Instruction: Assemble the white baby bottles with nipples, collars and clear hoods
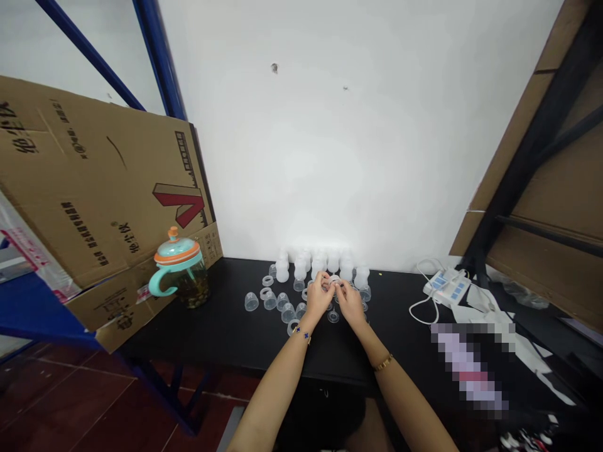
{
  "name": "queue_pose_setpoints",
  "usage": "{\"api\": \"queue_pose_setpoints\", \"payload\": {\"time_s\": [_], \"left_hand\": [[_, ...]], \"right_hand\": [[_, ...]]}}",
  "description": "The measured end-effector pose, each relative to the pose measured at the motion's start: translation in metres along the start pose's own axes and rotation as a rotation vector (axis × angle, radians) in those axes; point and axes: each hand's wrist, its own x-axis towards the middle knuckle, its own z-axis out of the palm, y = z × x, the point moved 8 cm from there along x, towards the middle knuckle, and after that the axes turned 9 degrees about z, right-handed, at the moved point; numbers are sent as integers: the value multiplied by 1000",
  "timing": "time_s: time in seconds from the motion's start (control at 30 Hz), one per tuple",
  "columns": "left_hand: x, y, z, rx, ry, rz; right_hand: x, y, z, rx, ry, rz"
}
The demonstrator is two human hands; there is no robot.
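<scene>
1. Black table (221, 329) is sitting against a plain white wall (330, 157), and we are looking down on it past our own forearms.
2. Our left hand (319, 295) and right hand (351, 300) are meeting over the middle of the table. The fingertips of both are pinching a small white ring (334, 280), held just above the surface.
3. Clear cups (251, 302) are lying scattered beside and beneath our hands. A row of cloudy white bottles (282, 271) is standing behind them along the wall.
4. We are judging the ring the likeliest thing to go astray. Only fingertips are holding it, so a slip could drop it among the cups, where it would be hard to find.
5. We are also judging that a forearm sweeping sideways could knock cups over or off the front edge.
6. At left, a teal jug (181, 267) with an orange lid is standing beside a tilted cardboard box (94, 188), well apart from our hands.
7. At right, a white control box (446, 287) is lying with its cable (417, 307) looping towards us, where it could snag a reaching arm.
</scene>
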Motion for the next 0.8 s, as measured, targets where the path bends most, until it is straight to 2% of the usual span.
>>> {"api": "queue_pose_setpoints", "payload": {"time_s": [0.8], "left_hand": [[1,6,0,-92,-7,-27]], "right_hand": [[-1,-1,-2,-19,12,23]]}}
